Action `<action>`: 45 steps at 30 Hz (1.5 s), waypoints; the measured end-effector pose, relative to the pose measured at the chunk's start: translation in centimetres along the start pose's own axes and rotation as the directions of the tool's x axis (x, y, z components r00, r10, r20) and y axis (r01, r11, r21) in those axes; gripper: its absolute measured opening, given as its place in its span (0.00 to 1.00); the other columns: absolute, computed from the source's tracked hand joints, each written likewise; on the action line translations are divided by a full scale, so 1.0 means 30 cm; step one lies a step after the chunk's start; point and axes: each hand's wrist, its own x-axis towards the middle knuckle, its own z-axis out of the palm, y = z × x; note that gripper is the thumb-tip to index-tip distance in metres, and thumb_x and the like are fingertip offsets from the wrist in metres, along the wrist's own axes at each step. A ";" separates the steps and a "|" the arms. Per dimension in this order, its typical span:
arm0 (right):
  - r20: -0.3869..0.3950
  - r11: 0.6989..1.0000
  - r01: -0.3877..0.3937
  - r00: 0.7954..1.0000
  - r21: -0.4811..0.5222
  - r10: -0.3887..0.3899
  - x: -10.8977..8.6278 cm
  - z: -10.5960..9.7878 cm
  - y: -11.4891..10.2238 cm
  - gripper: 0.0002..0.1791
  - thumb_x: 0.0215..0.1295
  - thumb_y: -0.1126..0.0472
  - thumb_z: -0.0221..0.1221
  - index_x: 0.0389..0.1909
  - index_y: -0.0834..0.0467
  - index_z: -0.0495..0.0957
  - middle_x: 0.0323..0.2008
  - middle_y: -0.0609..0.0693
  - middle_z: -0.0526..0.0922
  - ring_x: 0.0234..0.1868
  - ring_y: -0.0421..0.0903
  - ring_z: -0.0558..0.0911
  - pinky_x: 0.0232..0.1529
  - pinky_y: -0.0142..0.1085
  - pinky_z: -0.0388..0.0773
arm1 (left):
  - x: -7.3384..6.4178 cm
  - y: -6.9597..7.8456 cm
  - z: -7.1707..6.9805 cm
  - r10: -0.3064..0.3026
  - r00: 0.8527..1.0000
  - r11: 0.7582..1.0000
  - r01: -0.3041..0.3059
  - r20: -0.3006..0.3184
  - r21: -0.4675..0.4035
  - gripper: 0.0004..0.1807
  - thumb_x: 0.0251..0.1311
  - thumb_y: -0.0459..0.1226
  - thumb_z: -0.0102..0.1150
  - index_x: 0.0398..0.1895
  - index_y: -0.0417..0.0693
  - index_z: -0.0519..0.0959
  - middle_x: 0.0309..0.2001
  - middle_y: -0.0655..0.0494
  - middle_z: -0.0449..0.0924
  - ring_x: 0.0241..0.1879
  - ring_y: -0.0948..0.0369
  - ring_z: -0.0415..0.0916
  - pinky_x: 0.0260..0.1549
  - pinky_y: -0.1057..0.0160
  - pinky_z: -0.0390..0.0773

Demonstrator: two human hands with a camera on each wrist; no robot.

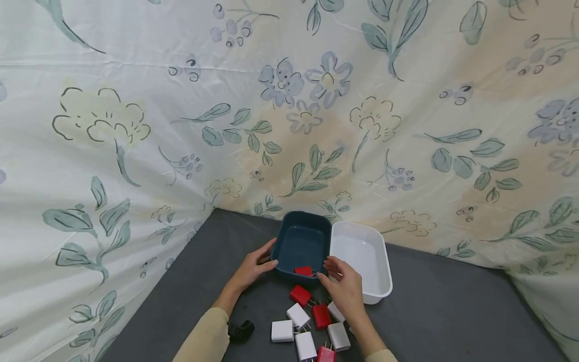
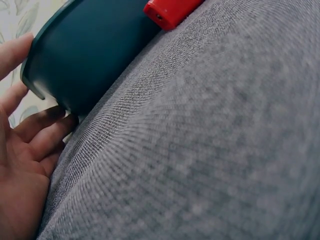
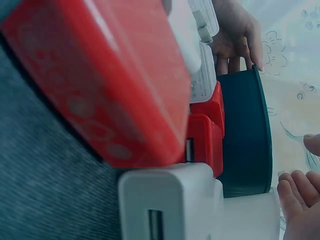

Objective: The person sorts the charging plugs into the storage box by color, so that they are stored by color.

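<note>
Left hand (image 1: 251, 266): ours, gripping blue box (image 1: 303, 241). Right hand (image 1: 345, 287): empty, loosely open, at box's near-right corner; lowering it, we could scatter chargers (image 1: 321, 317) in front.

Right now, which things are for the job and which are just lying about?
For the job, it seems:
- dark blue tub, with the left hand at its rim
- red plug inside it
- red plugs and white plugs outside
- white tub, probably

Just there:
- flowery cloth
- black thing by the left sleeve, unclear what
</note>
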 end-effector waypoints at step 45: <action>0.144 0.982 -0.169 0.977 0.086 0.155 -0.148 -0.023 0.051 0.31 0.47 0.67 0.74 0.56 0.61 0.78 0.47 0.55 0.85 0.48 0.50 0.84 0.48 0.36 0.83 | -0.009 0.013 0.002 -0.007 1.000 1.000 0.007 -0.009 0.001 0.36 0.69 0.37 0.54 0.77 0.45 0.53 0.73 0.37 0.57 0.70 0.43 0.61 0.67 0.42 0.63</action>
